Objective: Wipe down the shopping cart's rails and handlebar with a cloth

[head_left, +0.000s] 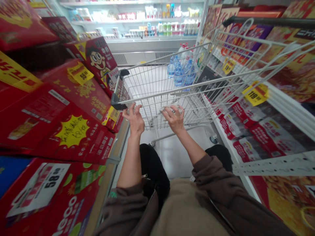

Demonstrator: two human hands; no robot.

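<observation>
A wire shopping cart [157,95] stands across the aisle in front of me, with black plastic corner caps [119,104] at its left end. My left hand [135,120] is beside the near cap, fingers curled against the cart's side. A pale bit shows at its fingertips, too small to name. My right hand [175,118] is at the middle of the near side, fingers bent over a crumpled whitish cloth [163,108] against the wires. Large water bottles [181,71] show through the mesh; whether they stand inside or behind the cart I cannot tell.
Red boxes with price signs [81,73] are stacked close on my left. On the right, a white shelf [273,98] holds packed drinks [246,123] and cartons [285,62]. A lit refrigerated display [137,23] stands at the back. Cart wheels [213,139] rest on the floor.
</observation>
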